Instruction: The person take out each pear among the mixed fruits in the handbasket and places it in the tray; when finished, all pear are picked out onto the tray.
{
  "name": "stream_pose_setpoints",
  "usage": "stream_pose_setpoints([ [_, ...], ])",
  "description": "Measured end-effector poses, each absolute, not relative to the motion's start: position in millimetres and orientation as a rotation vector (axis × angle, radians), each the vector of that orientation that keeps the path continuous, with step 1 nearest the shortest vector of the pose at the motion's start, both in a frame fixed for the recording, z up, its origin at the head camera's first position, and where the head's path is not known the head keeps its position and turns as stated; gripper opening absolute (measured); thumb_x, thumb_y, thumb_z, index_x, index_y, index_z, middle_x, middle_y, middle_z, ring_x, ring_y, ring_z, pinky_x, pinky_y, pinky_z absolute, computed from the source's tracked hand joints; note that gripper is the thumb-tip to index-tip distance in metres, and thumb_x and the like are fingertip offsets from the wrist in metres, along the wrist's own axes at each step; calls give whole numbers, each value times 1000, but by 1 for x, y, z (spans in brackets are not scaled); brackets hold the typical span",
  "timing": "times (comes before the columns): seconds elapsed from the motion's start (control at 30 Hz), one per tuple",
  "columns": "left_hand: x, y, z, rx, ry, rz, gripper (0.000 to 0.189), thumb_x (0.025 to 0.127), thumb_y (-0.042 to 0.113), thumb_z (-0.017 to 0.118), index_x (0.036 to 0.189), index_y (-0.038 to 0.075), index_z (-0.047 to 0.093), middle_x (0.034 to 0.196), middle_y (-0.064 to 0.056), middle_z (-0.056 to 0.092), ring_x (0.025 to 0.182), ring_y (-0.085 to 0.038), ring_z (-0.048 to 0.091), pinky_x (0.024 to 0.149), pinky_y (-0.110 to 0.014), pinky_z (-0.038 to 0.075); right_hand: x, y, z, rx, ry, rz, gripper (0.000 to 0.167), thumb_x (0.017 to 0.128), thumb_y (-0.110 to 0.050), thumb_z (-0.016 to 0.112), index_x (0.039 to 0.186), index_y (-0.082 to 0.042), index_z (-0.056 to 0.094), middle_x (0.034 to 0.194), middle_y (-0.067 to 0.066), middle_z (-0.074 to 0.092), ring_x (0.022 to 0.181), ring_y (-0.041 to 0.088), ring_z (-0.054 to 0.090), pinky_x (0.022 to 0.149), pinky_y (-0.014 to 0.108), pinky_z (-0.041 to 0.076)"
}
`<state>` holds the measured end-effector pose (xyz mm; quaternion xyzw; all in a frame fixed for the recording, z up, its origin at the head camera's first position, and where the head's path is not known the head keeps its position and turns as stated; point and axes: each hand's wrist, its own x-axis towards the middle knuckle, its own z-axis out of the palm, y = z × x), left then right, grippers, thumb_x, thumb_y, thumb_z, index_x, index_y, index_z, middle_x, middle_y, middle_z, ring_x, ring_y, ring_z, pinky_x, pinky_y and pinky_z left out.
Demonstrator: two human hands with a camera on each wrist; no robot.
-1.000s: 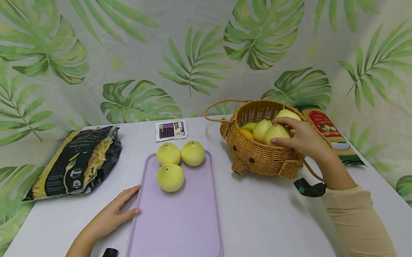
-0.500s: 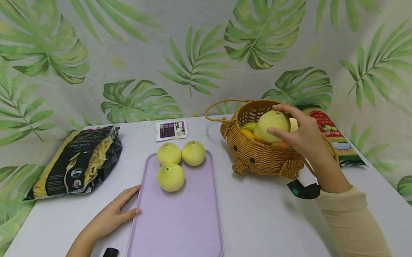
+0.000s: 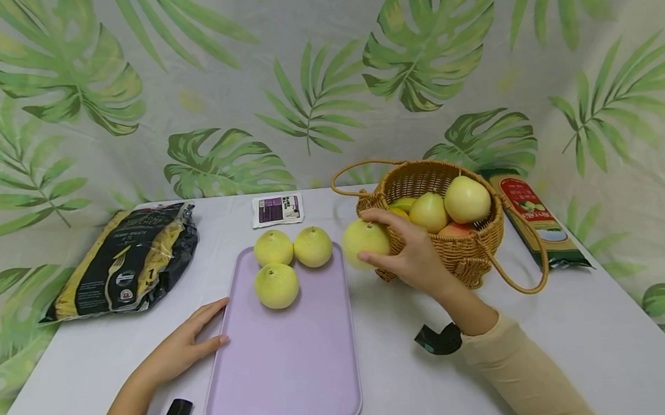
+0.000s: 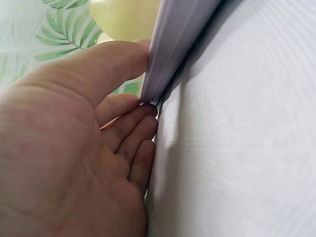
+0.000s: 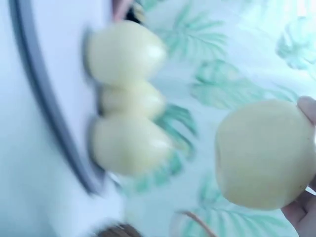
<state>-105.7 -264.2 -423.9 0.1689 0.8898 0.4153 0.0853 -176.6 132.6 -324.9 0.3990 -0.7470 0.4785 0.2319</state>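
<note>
The left hand lay with relaxed fingers touching the nine-o'clock edge of the tray, whose long axis ran twelve to six. Three fruits sat at its far end, open room towards six. Just past its one-o'clock corner, height hard to judge, the held fruit lay ten o'clock from the right hand gripping it; the basket stood at two.

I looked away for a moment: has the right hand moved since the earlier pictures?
Yes: the right hand, gripping a fruit, has moved left, from the wicker basket towards the lilac tray.
</note>
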Motion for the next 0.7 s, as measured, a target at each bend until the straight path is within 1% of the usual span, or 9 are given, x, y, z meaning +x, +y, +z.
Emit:
stream_pose_setpoints([
  [0.1, -106, -264, -425, 499, 2655, 1242, 64, 86, 31, 60, 141, 15, 31, 140, -13, 31, 129, -38, 21, 97, -60, 19, -180, 115, -345, 1114, -2082, 1340, 55, 64, 0, 79, 113, 4, 56, 114, 16, 58, 111, 24, 50, 95, 31, 37],
  [0.33, -106, -264, -426, 510, 2652, 1255, 65, 86, 31, 61, 141, 15, 31, 140, -13, 31, 129, -37, 22, 97, -60, 19, -185, 89, -382, 1105, -2242, 1276, 52, 67, -14, 80, 112, -2, 58, 114, 8, 59, 110, 20, 50, 94, 29, 38],
  [0.5, -107, -264, -426, 509, 2658, 1243, 65, 86, 31, 60, 141, 15, 30, 140, -13, 31, 128, -38, 21, 97, -60, 19, -187, 82, -394, 1069, -2382, 1297, 51, 68, -17, 79, 113, -5, 58, 114, 5, 58, 113, 18, 47, 96, 31, 36],
  [0.6, -107, -264, -427, 497, 2663, 1231, 65, 86, 32, 61, 141, 15, 30, 140, -12, 31, 128, -37, 22, 97, -59, 19, -188, 81, -399, 1082, -2404, 1367, 51, 70, -19, 78, 114, -5, 57, 114, 4, 58, 113, 15, 47, 96, 28, 36],
  [0.7, -107, -265, -426, 495, 2660, 1236, 65, 86, 32, 61, 141, 15, 30, 140, -12, 31, 128, -37, 22, 97, -60, 20, -180, 79, -389, 1089, -2438, 1430, 50, 72, -14, 76, 115, 0, 54, 115, 9, 57, 114, 18, 47, 97, 29, 35],
])
